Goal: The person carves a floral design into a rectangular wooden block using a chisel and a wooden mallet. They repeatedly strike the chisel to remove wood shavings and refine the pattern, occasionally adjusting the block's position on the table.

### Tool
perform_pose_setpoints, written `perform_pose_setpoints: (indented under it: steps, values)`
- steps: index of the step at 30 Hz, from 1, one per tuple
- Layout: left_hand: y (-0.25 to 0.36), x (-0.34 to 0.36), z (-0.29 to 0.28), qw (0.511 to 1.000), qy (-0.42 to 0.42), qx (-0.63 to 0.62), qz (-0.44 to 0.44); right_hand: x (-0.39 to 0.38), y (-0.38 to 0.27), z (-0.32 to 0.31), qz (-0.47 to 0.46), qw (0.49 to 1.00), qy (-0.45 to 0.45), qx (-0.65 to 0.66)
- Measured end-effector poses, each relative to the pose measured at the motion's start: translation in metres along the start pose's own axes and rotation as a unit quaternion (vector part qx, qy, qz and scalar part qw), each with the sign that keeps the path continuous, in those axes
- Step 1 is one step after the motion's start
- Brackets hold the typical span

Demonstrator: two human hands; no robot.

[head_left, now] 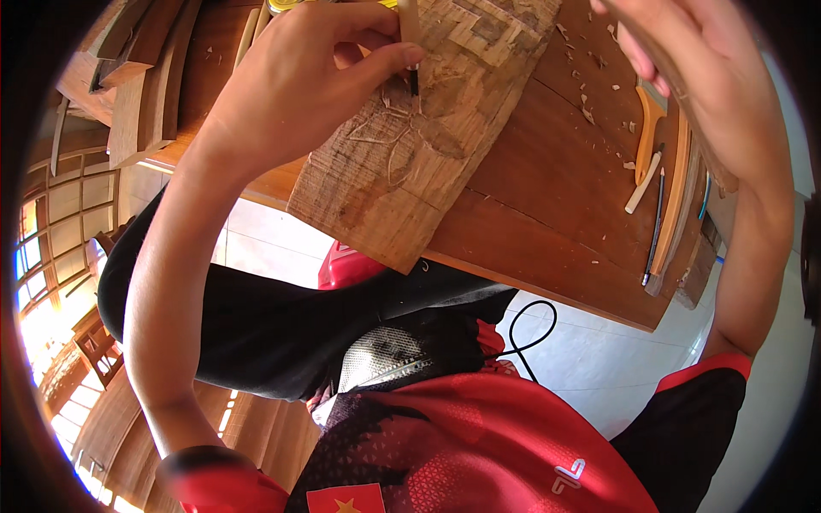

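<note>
My left hand (321, 73) is closed around the pale handle of a chisel (411, 26). Its dark, narrow blade points down onto a carved wooden board (359, 192), which bears outlined leaf-like shapes and deeper relief farther up. The board lies slanted on the table, its near end jutting past the edge. At the upper right, my right hand (676, 38) is raised with fingers curled around a long piece of brown wood (691, 124), which runs down along the inside of my forearm; its far end is out of sight.
Wood shavings (587, 111) are scattered over the brown table (547, 222). An orange-handled brush (647, 137), a white stick (641, 184), a pencil (656, 227) and wooden strips (676, 201) lie at the right. Dark timber pieces (145, 107) are stacked at the left. A black cable (513, 329) loops below.
</note>
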State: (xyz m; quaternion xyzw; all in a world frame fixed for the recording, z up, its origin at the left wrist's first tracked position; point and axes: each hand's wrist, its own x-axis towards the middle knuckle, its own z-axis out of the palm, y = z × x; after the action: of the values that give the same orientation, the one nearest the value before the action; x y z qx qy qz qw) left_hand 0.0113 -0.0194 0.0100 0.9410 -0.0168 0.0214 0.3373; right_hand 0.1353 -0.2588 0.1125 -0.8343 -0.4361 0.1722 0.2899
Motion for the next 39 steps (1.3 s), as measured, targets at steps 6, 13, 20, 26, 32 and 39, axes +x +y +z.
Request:
perform_pose_setpoints:
  steps: [6,13,20,26,32,39]
  values:
    - [-0.010,-0.001,0.007,1.000,0.026,-0.015,-0.004,0.011,0.000,-0.001,-0.006,1.000,-0.005,0.003]
    - [0.007,-0.002,0.011,0.997,0.026,-0.008,-0.070,0.023,0.001,0.002,0.004,1.000,-0.001,0.006]
    - [0.009,-0.005,0.008,0.998,0.031,-0.010,-0.062,0.032,0.004,-0.001,-0.026,0.999,-0.024,0.021]
    - [0.071,0.006,-0.007,0.984,-0.024,0.036,-0.174,0.032,0.005,0.002,-0.023,0.999,-0.036,-0.015]
    - [0.075,0.003,-0.013,0.982,-0.034,0.032,-0.181,0.034,0.000,0.003,-0.019,0.998,-0.057,-0.029]
    - [0.078,0.002,-0.009,0.978,-0.056,0.093,-0.176,0.046,0.004,0.005,0.016,0.998,-0.036,-0.053]
